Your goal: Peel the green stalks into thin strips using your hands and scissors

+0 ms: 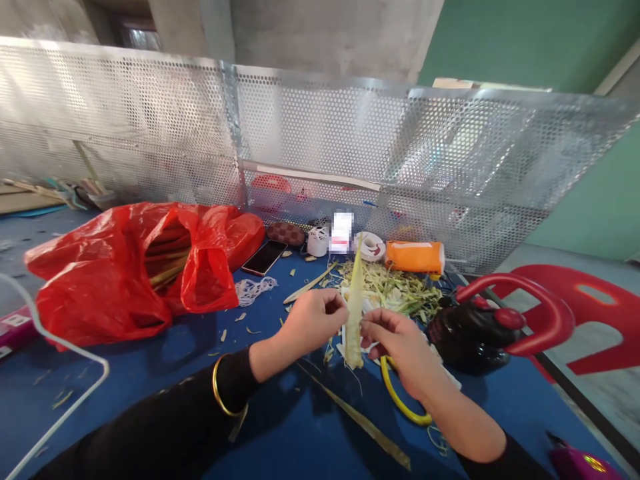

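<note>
A pale green, pointed leaf strip point(355, 307) stands upright between my two hands, its tip pointing away and its broad, ragged end downward. My left hand point(317, 319) pinches its left edge between thumb and fingers. On the other side, my right hand point(397, 343) has its fingertips closed at the right edge, lower down. Beneath the right wrist lies a yellow ring-shaped handle point(400, 400). A long dry strip of leaf point(367, 423) rests on the blue table point(280, 433) below the hands. Behind them spreads a pile of shredded plant scraps point(405, 287).
A red plastic bag point(110, 267) holding long stalks lies at left, near a dark phone point(265, 258) and white string point(255, 291). A tape roll point(371, 247) and orange pouch point(415, 257) sit behind the scraps. A black kettle point(470, 337) stands right; a perforated metal screen point(320, 127) crosses behind.
</note>
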`<state>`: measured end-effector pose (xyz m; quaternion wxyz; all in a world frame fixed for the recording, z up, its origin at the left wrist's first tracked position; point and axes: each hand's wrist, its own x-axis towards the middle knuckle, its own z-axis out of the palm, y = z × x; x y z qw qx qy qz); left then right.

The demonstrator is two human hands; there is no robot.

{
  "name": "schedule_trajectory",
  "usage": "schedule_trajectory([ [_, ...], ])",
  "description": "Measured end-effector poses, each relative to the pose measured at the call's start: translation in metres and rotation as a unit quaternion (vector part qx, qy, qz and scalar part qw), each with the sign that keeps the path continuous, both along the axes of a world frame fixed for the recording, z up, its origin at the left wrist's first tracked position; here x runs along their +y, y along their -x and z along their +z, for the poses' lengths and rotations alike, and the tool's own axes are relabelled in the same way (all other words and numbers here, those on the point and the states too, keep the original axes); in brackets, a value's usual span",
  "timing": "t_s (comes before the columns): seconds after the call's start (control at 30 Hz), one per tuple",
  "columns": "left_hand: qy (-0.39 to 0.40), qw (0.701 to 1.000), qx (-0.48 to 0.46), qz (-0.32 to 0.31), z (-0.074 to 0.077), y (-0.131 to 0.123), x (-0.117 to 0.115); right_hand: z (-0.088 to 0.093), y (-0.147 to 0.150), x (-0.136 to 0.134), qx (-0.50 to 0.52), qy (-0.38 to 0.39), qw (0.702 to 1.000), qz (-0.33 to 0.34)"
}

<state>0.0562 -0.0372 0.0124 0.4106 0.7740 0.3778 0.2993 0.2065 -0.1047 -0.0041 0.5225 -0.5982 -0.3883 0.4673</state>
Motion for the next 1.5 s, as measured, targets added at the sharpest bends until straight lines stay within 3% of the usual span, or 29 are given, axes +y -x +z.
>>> schedule_trajectory([
  [0.13,0.061,0.997,-0.024,-0.029,-0.008,-0.002,0.005,0.003,-0.006,-0.005,0.043,0.004,0.999,-0.002],
  [0.33,-0.003,1.000,0.007,-0.028,-0.014,-0.005,0.003,-0.003,-0.001,-0.004,0.004,-0.003,1.000,0.006],
  [0.57,0.181,0.979,-0.068,-0.065,-0.013,-0.008,-0.001,-0.008,0.001,-0.005,0.000,-0.021,1.000,-0.001],
  [0.8,0.280,0.955,-0.092,-0.042,-0.019,-0.012,-0.002,-0.010,-0.001,-0.003,-0.026,-0.017,1.000,-0.001],
  [1.0,0.220,0.971,-0.082,-0.051,-0.019,-0.011,0.000,-0.002,-0.005,-0.003,-0.037,-0.004,0.999,0.017],
  [1.5,0.080,0.996,-0.006,-0.029,-0.030,-0.009,0.002,-0.007,-0.005,-0.002,-0.089,0.008,0.996,0.015],
])
